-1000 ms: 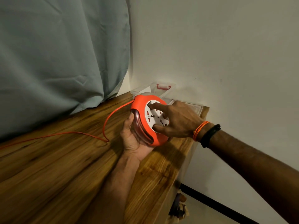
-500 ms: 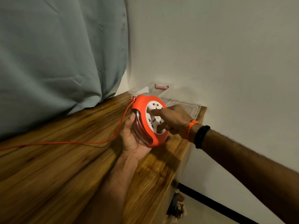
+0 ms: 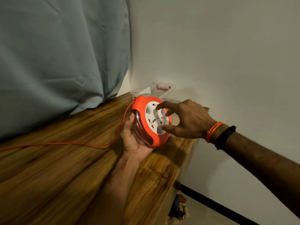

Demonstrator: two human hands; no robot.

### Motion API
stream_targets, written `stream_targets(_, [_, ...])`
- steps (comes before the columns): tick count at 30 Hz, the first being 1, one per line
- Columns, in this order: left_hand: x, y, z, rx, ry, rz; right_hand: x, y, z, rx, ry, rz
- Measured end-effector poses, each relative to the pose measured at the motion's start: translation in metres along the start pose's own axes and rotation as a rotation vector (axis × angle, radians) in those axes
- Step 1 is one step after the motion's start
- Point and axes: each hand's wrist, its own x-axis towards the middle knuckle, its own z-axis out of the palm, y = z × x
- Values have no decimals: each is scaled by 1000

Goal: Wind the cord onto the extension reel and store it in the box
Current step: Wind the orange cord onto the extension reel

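Observation:
An orange extension reel [image 3: 140, 109] with a white socket face [image 3: 155, 119] stands on edge over the wooden table [image 3: 65, 168]. My left hand [image 3: 131, 138] cups it from below and behind, fingers curled round its clear rim. My right hand [image 3: 185, 119] reaches across the white face, with fingertips and thumb curled onto the hub. The thin orange cord [image 3: 65, 144] leaves the reel's top left, drops down and trails left across the table out of view. A clear plastic box [image 3: 163, 90] with a red latch stands behind the reel in the corner.
A grey-blue curtain [image 3: 56, 62] hangs over the table's back left. A white wall [image 3: 227, 54] runs along the right. A clear lid [image 3: 176, 118] lies behind my right hand. The table's right edge drops to the floor, where a small cluttered object [image 3: 178, 207] sits.
The cord on the table has been drawn in and lies straighter, its loop gone. My right hand has turned on the white face, fingers now spread wider. The reel stays in my left hand.

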Motion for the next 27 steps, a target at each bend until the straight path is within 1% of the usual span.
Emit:
stream_targets(2, [0,0,-2,-9,-2,-6,1,1,4,-56,8,-99])
stream_targets(6, [2,-2,-7,-15,-10,-9,5,2,10,-98,32,-194])
stream_targets(10, [2,-2,-6,-21,-16,-14,10,2,16,-103,-4,-229])
stream_targets(11, [1,-2,-5,-29,-20,-15,12,2,16,-120,-29,-227])
stream_targets(14, [1,-2,-5,-43,-27,-11,13,0,14,-159,-33,-188])
stream_targets(16, [2,-3,-4,-47,-40,5,10,-8,16,-61,33,-91])
stream_targets(17, [2,-3,-3,-51,-49,9,12,-17,17,51,85,21])
stream_targets(18, [2,-3,-1,-47,-50,9,13,-22,20,204,130,197])
stream_targets(19, [2,-3,0,-34,-43,10,15,-21,28,375,129,420])
stream_targets(20, [2,-4,1,-18,-33,14,16,-15,39,520,49,626])
stream_targets(21, [2,-5,2,-15,-22,24,15,-8,50,541,-131,740])
stream_targets(22, [2,-5,2,-25,-12,37,11,-5,58,548,-320,790])
stream_targets(23, [2,-5,2,-33,-12,45,7,-1,65,584,-392,850])
stream_targets(24, [2,-4,2,-35,-23,47,7,2,67,640,-409,884])
stream_targets(25, [2,-4,2,-33,-33,46,12,-1,62,707,-371,858])
stream_targets(26, [2,-3,2,-35,-38,45,16,-7,51,801,-278,817])
stream_targets(27, [2,-2,1,-37,-38,40,21,-10,43,863,-171,836])
